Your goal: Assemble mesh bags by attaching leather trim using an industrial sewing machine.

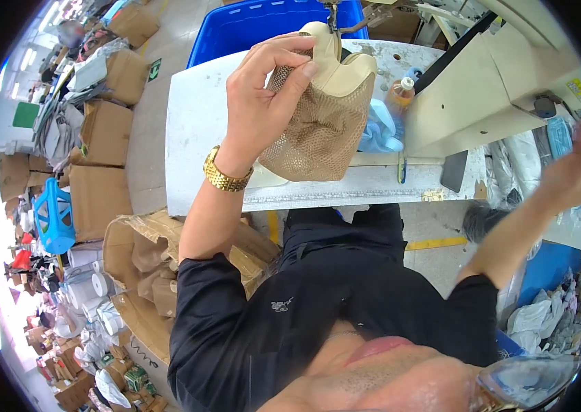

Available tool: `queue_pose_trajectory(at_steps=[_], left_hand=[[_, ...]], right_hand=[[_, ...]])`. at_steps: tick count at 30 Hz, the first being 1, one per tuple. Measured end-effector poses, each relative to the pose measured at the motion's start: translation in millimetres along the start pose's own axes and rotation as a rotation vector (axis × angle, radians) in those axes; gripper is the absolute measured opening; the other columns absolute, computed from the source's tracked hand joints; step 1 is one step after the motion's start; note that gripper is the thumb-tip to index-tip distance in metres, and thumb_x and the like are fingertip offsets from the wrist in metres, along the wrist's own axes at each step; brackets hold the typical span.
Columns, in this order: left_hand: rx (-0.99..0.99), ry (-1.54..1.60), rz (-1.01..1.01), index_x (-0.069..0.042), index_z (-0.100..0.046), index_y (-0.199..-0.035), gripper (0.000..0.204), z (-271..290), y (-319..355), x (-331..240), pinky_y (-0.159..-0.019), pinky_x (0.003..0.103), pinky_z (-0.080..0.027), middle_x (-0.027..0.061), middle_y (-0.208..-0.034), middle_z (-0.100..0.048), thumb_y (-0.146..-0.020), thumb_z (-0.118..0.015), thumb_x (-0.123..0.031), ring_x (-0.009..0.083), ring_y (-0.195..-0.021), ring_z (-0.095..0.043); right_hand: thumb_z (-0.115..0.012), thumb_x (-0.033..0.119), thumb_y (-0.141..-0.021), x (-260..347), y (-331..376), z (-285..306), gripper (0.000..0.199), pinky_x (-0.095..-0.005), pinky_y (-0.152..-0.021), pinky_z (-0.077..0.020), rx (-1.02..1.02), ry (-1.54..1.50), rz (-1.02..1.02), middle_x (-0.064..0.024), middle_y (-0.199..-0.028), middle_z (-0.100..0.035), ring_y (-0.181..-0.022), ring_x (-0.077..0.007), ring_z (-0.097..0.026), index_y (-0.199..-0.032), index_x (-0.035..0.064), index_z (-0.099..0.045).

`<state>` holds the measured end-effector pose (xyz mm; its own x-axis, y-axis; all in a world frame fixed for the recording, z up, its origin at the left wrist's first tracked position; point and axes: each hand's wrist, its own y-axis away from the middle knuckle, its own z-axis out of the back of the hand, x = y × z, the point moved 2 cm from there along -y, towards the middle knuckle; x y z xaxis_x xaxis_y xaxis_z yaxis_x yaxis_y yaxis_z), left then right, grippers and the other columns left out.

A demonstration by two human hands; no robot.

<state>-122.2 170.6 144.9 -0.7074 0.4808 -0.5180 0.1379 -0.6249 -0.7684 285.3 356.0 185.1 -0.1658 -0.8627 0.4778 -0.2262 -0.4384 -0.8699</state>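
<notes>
Above the pale tabletop [194, 103], under the needle of a sewing machine [496, 82], the left hand [263, 103] holds up a tan shoe upper [325, 117] made of open mesh with a smooth cream collar at its top; the grip of that hand is clamped on the piece, thumb pressed on the outer mesh near the collar and the fingers curled over the upper edge; the piece hangs clear of the tabletop, its collar close to the needle.

The upper looks light and soft; the mesh should fold and crease under any pinch, so it will not keep its shape unless supported from inside or along a seam; the cream collar seems thicker and firmer, and that band is probably the best place to take hold, since it gives the fingers something that will not stretch; the mesh is rough enough that slipping seems unlikely, though a snag on the needle could pull its threads.

Its long axis runs roughly from the collar, far from the person, down to the rounded mesh end, which points toward the person and the near edge of the tabletop.

The right hand [579, 165] is blurred at the right of the view, away from the upper; whether its grip is apart or together I cannot tell; a small amber bottle [400, 99] and a blue cloth [380, 134] lie just behind the upper.
</notes>
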Motion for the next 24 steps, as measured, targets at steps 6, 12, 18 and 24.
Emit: queue_pose_trajectory(at_steps=[6,12,18,24], left_hand=[[0.017,0.130,0.127,-0.001,-0.065,-0.091,0.010,4.6,1.0,13.1,-0.095,0.035,-0.050,0.0117,-0.115,-0.070,-0.085,-0.072,-0.006,0.0246,-0.106,-0.066],[0.082,0.043,0.121,-0.001,-0.068,-0.099,0.018,3.5,-12.0,6.4,-0.091,0.033,-0.052,0.0126,-0.112,-0.070,-0.082,-0.073,-0.006,0.0226,-0.101,-0.067],[0.033,-0.069,-0.012,-0.001,-0.071,-0.099,0.020,3.2,-6.3,5.3,-0.088,0.033,-0.053,0.0143,-0.109,-0.070,-0.080,-0.075,-0.007,0.0242,-0.101,-0.067],[0.039,-0.173,-0.124,-0.001,-0.071,-0.101,0.023,0.5,-6.8,2.6,-0.088,0.034,-0.054,0.0154,-0.111,-0.069,-0.079,-0.077,-0.008,0.0263,-0.103,-0.067]], right_hand=[[-0.063,0.021,-0.095,74.8,149.1,-169.9,0.033,-0.0301,-0.094,-0.0485,0.624,-0.381,-0.492,-0.0088,-0.110,-0.068,-0.105,-0.0165,-0.063,-0.121,0.0010,-0.064],[-0.067,0.025,-0.092,63.4,157.0,-215.8,0.035,-0.0253,-0.085,-0.0491,0.794,-0.496,-0.643,-0.0048,-0.101,-0.069,-0.093,-0.0096,-0.062,-0.117,0.0014,-0.067],[-0.066,0.016,-0.091,58.0,153.4,-220.6,0.025,-0.0230,-0.080,-0.0501,0.786,-0.650,-0.559,-0.0034,-0.096,-0.070,-0.087,-0.0079,-0.063,-0.111,0.0021,-0.071],[-0.061,0.013,-0.095,56.1,148.6,-221.4,0.025,-0.0233,-0.087,-0.0465,0.830,-0.654,-0.584,-0.0025,-0.103,-0.069,-0.095,-0.0079,-0.060,-0.115,0.0013,-0.069]])
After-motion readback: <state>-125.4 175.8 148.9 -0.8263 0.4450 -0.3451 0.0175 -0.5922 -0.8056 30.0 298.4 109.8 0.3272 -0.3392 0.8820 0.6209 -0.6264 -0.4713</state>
